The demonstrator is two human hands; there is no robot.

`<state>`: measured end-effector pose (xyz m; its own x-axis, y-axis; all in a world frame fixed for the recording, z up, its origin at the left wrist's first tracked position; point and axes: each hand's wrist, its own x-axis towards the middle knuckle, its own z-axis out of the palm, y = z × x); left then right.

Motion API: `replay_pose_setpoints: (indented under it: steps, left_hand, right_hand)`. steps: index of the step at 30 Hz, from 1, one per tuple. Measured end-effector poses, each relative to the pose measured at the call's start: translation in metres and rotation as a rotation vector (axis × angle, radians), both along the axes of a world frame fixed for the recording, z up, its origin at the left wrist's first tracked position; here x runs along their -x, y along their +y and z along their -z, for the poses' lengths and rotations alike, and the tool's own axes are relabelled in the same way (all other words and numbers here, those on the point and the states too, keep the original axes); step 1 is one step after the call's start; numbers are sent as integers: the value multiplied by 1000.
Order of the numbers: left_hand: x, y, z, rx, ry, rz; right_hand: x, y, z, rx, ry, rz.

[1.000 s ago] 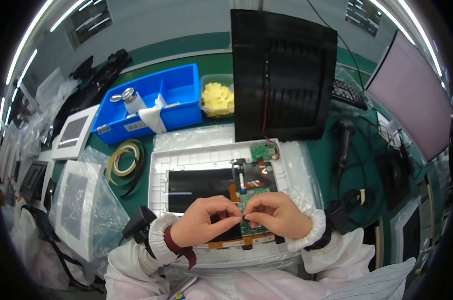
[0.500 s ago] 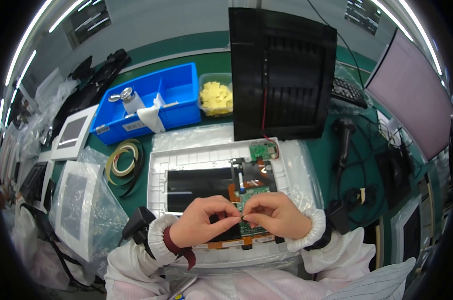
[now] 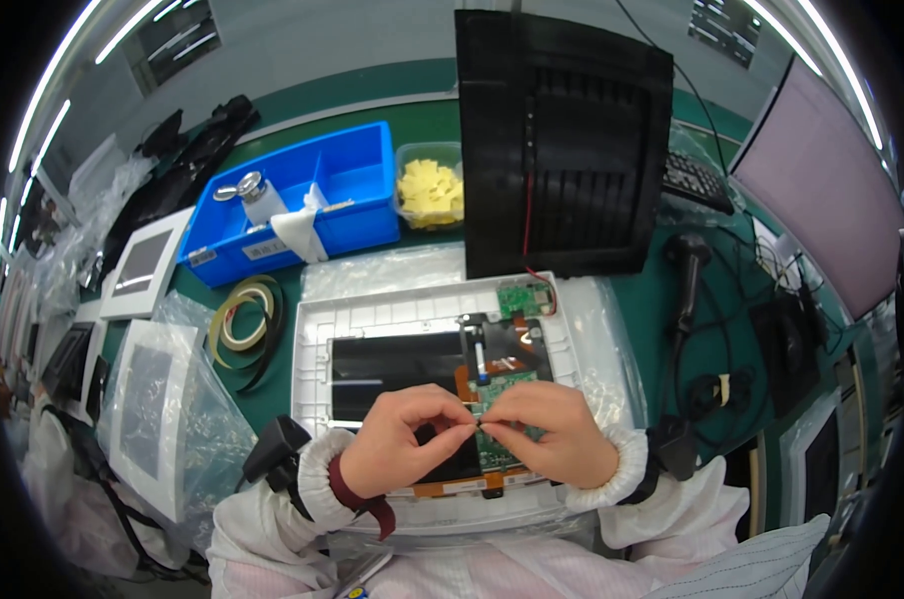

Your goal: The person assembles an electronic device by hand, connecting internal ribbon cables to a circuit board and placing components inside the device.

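Observation:
My left hand and my right hand meet fingertip to fingertip in a pinch, with a tiny dark piece between them that is too small to name. Both are over a green circuit board mounted in an open white device housing. A black panel fills the housing's left part, and an orange flat cable runs beside the board. At the housing's upper right sits a smaller green board with red wires attached.
Behind the housing a large black cover stands upright, joined by the red wires. Left of it are a blue bin, a tub of yellow pieces and tape rolls. Rightward lie a handheld scanner, cables and a monitor.
My right hand has turned slightly, its fingers now more level, and both pinches have risen a little. The housing looks unmoved.

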<state>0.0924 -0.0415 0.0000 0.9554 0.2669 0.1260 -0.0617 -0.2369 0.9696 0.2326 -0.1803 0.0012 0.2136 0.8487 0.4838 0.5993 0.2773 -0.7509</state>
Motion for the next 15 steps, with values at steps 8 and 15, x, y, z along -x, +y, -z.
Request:
replay_pose_setpoints:
  steps: [8,15]
  left_hand:
    - [-4,-7,-3,-205,-62,-100]
    - [-5,-10,-2,-383,-161,-127]
  right_hand:
    - [2,0,2,42,47,7]
    - [2,0,3,63,13,25]
